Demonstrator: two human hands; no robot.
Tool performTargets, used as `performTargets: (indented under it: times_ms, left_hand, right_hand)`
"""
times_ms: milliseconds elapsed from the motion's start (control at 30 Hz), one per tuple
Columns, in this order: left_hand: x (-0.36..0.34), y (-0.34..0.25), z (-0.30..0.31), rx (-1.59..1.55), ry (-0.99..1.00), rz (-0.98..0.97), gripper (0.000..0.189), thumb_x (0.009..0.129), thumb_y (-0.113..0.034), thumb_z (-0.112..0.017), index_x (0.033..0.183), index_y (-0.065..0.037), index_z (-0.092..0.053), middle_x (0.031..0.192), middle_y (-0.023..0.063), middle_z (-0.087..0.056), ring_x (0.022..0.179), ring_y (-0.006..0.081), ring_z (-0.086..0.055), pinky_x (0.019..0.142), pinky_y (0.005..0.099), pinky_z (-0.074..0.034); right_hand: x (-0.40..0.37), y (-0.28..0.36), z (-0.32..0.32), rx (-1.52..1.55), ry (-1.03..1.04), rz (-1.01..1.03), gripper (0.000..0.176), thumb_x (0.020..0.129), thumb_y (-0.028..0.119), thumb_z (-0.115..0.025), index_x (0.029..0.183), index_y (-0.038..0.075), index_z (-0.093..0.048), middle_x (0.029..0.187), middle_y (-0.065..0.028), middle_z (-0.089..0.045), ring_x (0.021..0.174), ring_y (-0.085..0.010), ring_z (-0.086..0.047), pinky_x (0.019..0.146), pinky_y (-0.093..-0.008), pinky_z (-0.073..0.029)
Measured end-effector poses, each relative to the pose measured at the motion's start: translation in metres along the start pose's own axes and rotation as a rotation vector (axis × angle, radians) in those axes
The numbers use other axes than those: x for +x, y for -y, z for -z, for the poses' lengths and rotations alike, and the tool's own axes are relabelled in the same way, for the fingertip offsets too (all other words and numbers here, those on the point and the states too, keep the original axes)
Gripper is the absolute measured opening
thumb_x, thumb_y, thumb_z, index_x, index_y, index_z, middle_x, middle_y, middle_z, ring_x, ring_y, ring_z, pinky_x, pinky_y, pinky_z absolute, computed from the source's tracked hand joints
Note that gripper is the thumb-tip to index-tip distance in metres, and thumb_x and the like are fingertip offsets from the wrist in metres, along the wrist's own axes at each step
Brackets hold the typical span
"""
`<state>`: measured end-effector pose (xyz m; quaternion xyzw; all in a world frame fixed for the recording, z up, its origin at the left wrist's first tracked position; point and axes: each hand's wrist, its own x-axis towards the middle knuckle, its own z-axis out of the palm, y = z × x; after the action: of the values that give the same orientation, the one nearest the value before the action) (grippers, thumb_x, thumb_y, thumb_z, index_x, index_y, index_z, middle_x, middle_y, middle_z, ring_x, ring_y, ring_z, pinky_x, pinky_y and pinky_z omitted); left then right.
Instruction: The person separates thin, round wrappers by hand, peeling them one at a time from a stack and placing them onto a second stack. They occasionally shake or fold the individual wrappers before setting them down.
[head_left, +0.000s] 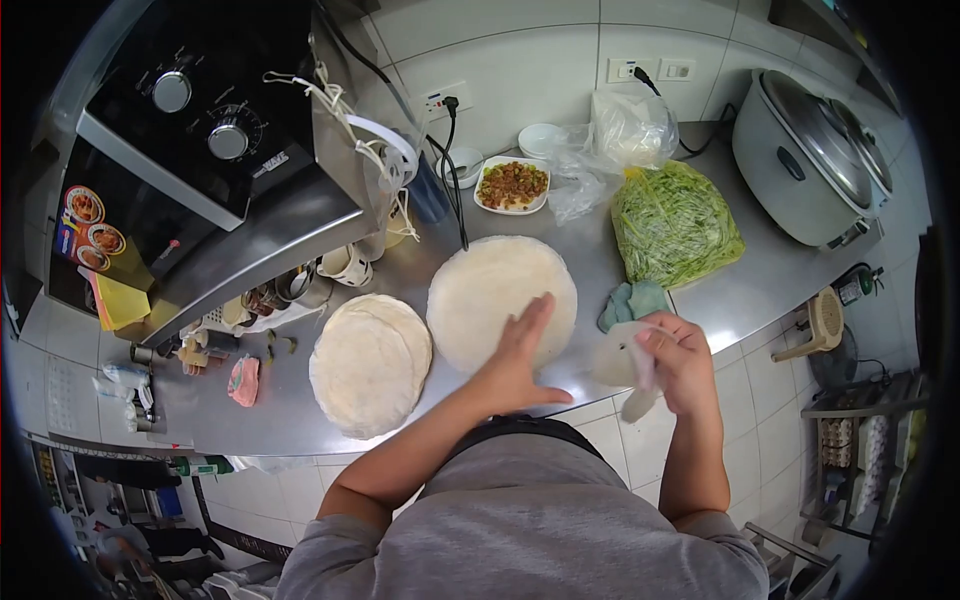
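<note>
My left hand (520, 360) is open, fingers apart, over the near part of a round stack of thin pale wrappers (490, 285). Beside it on the left lies a second, slightly uneven stack of wrappers (368, 365). In front of the counter's near edge, my right hand (680, 360) pinches a thin, whitish, translucent piece (615, 358) between thumb and fingers; part of it hangs down. Just behind that piece, a crumpled teal cloth (632, 302) rests on the counter.
A bag of shredded green vegetable (675, 225) sits at the back right, near a large cooker (805, 150). A square dish of browned chopped food (512, 186) stands behind the wrappers. The microwave (200, 120) rises at left; a pink bundle (243, 381) lies below it.
</note>
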<state>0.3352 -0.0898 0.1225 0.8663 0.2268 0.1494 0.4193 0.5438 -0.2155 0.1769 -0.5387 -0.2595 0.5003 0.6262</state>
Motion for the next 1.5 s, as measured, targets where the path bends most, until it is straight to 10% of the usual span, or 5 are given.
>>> performTargets:
  times_ms: [233, 400, 767, 1100, 1500]
  left_hand:
    - [-0.004, 0.047, 0.055, -0.525, -0.101, 0.366, 0.007, 0.085, -0.008, -0.069, 0.089, -0.002, -0.067, 0.079, -0.0025, -0.064, 0.077, 0.0038, -0.055, 0.071, 0.0204, -0.045]
    - [-0.01, 0.031, 0.105, -0.212, -0.536, 0.173, 0.01, 0.086, -0.005, -0.066, 0.095, 0.0, -0.067, 0.086, 0.0007, -0.066, 0.08, 0.0052, -0.056, 0.074, 0.0208, -0.045]
    - [-0.082, 0.153, -0.004, 0.579, -0.379, 0.07, 0.024, 0.084, -0.007, -0.058, 0.104, -0.014, -0.069, 0.119, 0.0026, -0.064, 0.126, 0.0265, -0.047, 0.11, 0.0497, -0.026]
    - [-0.169, 0.146, 0.023, 0.592, -0.524, 0.486, 0.056, 0.071, -0.023, -0.072, 0.121, -0.005, -0.055, 0.131, 0.0174, -0.043, 0.129, 0.0358, -0.034, 0.109, 0.048, -0.023]
    - [-0.26, 0.189, 0.077, 0.35, -0.302, 0.117, 0.044, 0.071, -0.017, -0.075, 0.111, -0.008, -0.059, 0.12, 0.0117, -0.052, 0.119, 0.0314, -0.047, 0.101, 0.0423, -0.037]
  right_hand:
    - [0.041, 0.022, -0.026, -0.203, 0.132, -0.02, 0.017, 0.087, 0.013, -0.063, 0.095, -0.003, -0.065, 0.079, -0.0029, -0.065, 0.072, -0.0083, -0.058, 0.065, -0.0215, -0.045]
    - [0.09, 0.005, -0.045, -0.334, 0.143, 0.231, 0.015, 0.09, 0.008, -0.06, 0.096, -0.002, -0.067, 0.078, -0.0013, -0.066, 0.075, -0.0072, -0.059, 0.07, -0.0209, -0.046]
    - [0.104, -0.178, -0.008, -1.027, 0.169, 0.496, 0.037, 0.073, -0.006, -0.058, 0.097, 0.018, -0.074, 0.132, -0.0113, -0.054, 0.128, -0.0388, -0.039, 0.109, -0.0431, -0.031]
    - [0.07, -0.155, -0.074, -1.02, -0.099, 0.543, 0.024, 0.076, -0.002, -0.062, 0.099, 0.005, -0.067, 0.109, -0.0141, -0.062, 0.104, -0.0315, -0.057, 0.092, -0.0398, -0.046]
    - [0.108, -0.266, -0.307, -1.277, 0.184, 0.31, 0.018, 0.077, 0.014, -0.065, 0.089, 0.001, -0.063, 0.092, -0.0199, -0.064, 0.089, -0.0329, -0.063, 0.079, -0.0391, -0.05]
